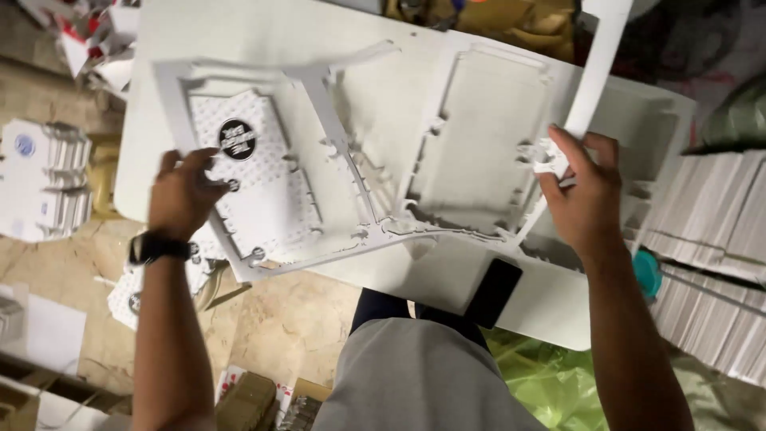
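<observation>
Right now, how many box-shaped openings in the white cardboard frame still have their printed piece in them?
1: the printed piece under the left hand. Middle and right openings look empty; motion blur hides details.

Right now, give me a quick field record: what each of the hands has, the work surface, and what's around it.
left hand: presses the printed die-cut blank still sitting in the frame
right hand: grips the white cardboard waste frame at its right edge
frame state: lifted and bent, middle and right windows open
surface: white table
on table: black phone
right side: stacks of flat sheets
</observation>
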